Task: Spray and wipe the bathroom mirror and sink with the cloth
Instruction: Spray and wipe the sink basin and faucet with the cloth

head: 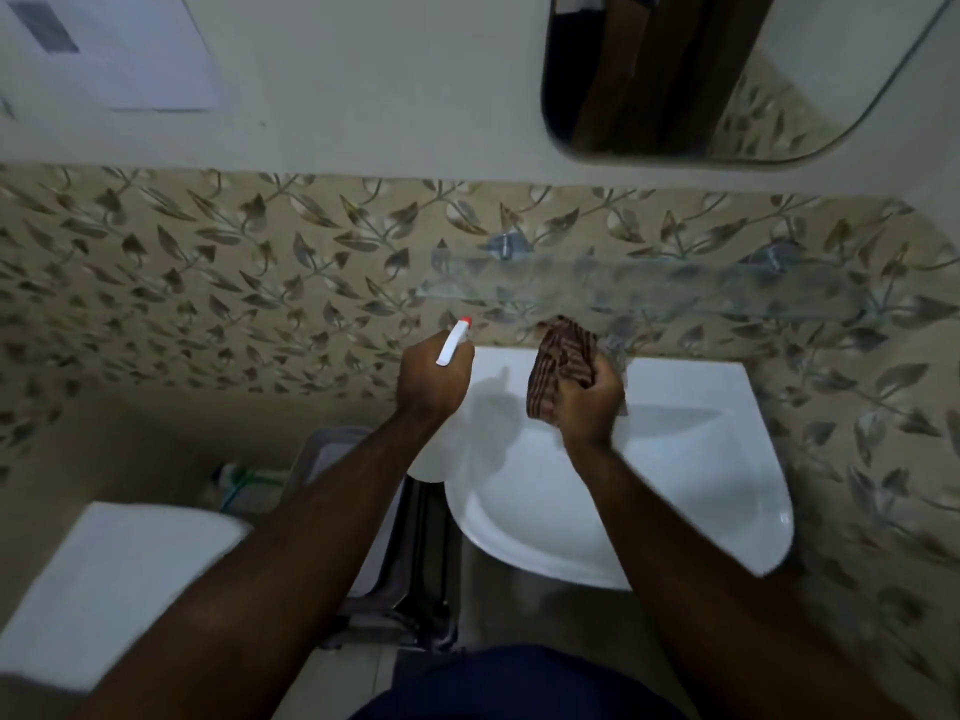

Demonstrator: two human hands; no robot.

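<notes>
My left hand [428, 379] grips a white spray bottle [453, 343] with a red nozzle tip, held over the left rim of the white sink [691, 459]. The nozzle points up toward the tiled wall. My right hand [589, 400] holds a bunched brown striped cloth [561, 358] above the back of the sink, close to the wall. The tap is hidden behind this hand and the cloth. The mirror [675, 80] hangs on the wall above, at the upper right, well above both hands.
A glass shelf [649, 285] on metal brackets runs along the leaf-patterned tiles between mirror and sink. A white toilet tank [114, 579] stands at lower left, with a bin [405, 563] between it and the sink. A bottle [244, 483] lies behind the tank.
</notes>
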